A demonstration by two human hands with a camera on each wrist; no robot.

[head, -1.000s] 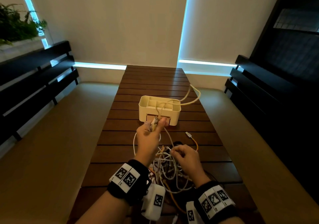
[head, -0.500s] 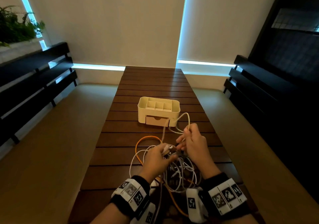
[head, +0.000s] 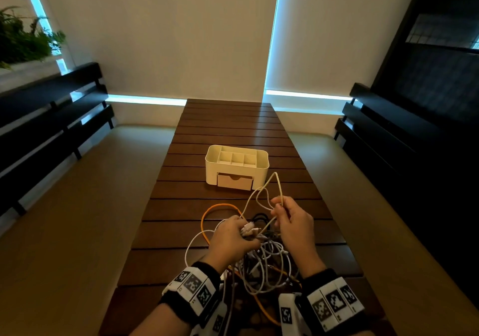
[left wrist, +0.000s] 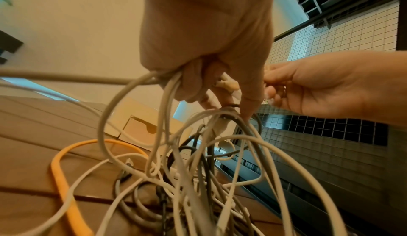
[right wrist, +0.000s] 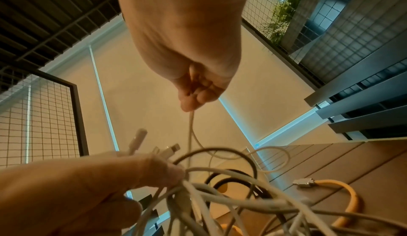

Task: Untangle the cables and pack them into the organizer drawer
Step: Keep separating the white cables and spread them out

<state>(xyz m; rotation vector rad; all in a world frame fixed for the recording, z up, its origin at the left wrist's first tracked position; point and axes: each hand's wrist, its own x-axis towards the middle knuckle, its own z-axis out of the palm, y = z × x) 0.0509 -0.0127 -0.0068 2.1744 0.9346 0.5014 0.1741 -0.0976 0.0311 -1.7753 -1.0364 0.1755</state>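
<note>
The left hand (head: 234, 234) is clenching a bunch of white cables (head: 261, 263) just above the wooden table (head: 228, 128), with several plug ends (head: 248, 230) sticking out past its knuckles — the wrist view shows the strands running out from under its curled fingers (left wrist: 196, 83). The right hand (head: 293, 224) is pinching a single cream cable (head: 269, 188) between thumb and fingertips, and that cable is looping up in front of it toward the organizer. The rest of the tangle is lying on the table between the two wrists, white and grey strands knotted together with a black cable (right wrist: 229, 179) among them. An orange cable (head: 217, 207) is arching out to the left of the pile, flat on the slats. The white organizer (head: 237, 163) is sitting farther up the table, well apart from the hands — its small drawer (head: 235, 181) is facing the person and is closed.
</note>
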